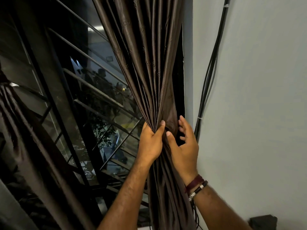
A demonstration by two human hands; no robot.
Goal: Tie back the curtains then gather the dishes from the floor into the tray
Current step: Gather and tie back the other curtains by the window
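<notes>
A dark brown pleated curtain hangs at the right side of the window, bunched into a narrow bundle. My left hand grips the gathered folds from the left, thumb up against the cloth. My right hand reaches round the bundle's right side with its fingers spread and relaxed, thumb touching the fabric. A second brown curtain hangs at the far left, cinched near its top. No dishes or tray are in view.
A window with dark metal grille bars fills the left and centre. A white wall stands to the right, with black cables running down it close to my right hand. A dark object sits at the bottom right.
</notes>
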